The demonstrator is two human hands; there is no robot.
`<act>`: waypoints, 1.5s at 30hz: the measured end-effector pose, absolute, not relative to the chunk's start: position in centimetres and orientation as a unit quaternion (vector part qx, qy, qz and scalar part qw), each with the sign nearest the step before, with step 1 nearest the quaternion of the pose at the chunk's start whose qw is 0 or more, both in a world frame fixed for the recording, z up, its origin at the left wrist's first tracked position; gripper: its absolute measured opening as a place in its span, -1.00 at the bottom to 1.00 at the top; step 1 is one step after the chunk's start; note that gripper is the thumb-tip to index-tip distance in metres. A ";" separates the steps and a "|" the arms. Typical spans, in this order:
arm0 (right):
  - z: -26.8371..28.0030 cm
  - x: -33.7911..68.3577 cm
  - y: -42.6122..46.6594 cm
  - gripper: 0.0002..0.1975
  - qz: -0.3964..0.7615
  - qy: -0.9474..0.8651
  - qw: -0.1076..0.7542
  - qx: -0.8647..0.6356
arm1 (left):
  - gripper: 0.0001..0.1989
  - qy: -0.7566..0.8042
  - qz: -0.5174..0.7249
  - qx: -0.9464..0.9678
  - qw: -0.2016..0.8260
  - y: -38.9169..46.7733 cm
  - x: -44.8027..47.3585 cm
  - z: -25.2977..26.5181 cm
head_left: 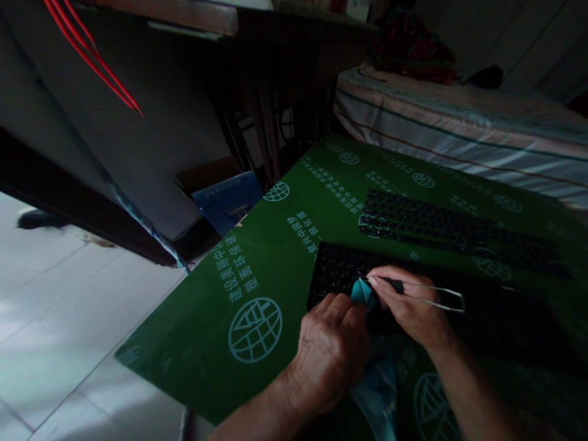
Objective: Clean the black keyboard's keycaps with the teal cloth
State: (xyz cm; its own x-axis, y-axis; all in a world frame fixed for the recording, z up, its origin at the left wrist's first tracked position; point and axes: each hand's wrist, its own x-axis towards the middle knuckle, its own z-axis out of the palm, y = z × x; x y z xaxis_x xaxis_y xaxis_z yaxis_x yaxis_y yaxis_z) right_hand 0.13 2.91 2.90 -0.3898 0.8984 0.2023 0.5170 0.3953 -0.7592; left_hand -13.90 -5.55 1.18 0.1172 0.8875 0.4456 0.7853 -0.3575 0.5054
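Note:
A black keyboard base [328, 269] lies on a green board, its keycaps off in the part that shows. Over its left part, my left hand [337, 343] is closed on a teal cloth [362, 290], which hangs down below the fist. My right hand [408, 303] grips a wire keycap puller [452, 298] with a black handle; its wire loop sticks out to the right. The puller's other end meets the bunched cloth on the keyboard, and the exact contact is hard to see. Behind the base, loose black keycaps [441, 219] lie in rows.
The green board [206, 343], printed with white globes and characters, ends at the left above a tiled floor [59, 343]. Beyond it stand a bed [441, 122] and a dark wooden table [193, 18]. A blue box [229, 199] sits beside the board. Red cords [96, 58] hang at upper left.

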 end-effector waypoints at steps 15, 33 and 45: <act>2.3 -0.2 2.9 -0.83 0.256 -0.781 0.340 -0.458 | -0.83 0.577 0.339 0.739 0.076 -5.1 -13.6 0.7; 3.9 0.7 3.0 -0.81 0.360 -0.736 0.273 -0.504 | -0.89 0.535 0.337 0.766 0.114 -5.5 -13.5 0.8; 3.5 1.3 2.8 -0.82 0.258 -0.785 0.292 -0.482 | -0.89 0.548 0.317 0.765 0.115 -5.5 -13.4 1.0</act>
